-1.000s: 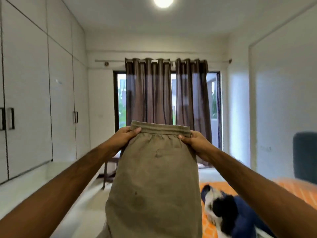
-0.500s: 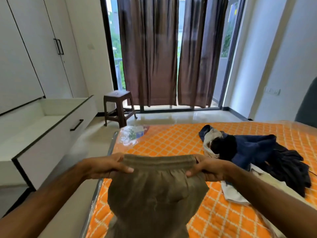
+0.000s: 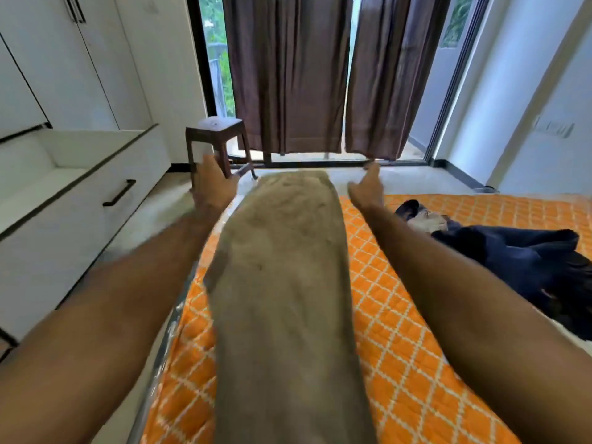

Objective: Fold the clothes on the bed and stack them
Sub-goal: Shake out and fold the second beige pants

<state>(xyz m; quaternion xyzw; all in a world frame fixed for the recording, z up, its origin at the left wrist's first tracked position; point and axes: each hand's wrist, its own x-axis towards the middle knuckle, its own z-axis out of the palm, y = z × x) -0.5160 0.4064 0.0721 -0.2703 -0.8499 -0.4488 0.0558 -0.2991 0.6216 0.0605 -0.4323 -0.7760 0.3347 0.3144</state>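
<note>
The khaki trousers (image 3: pixel 282 283) lay stretched lengthwise along the near-left part of the orange bedspread (image 3: pixel 400 331). Our left hand (image 3: pixel 213 184) and right hand (image 3: pixel 368 187) hung either side of the waistband, apart from it — fingers loose, grasping nothing. Dark clothes (image 3: pixel 519 254) sat heaped to the right.

Blurred, cut-off and hidden parts

Both hands, the left hand (image 3: pixel 214 184) and the right hand (image 3: pixel 368 187), are smeared by motion, so finger positions cannot be read. The khaki trousers (image 3: pixel 285 299) are cut off at the near edge; the dark clothes pile (image 3: pixel 525 261) is cropped at the right.
</note>
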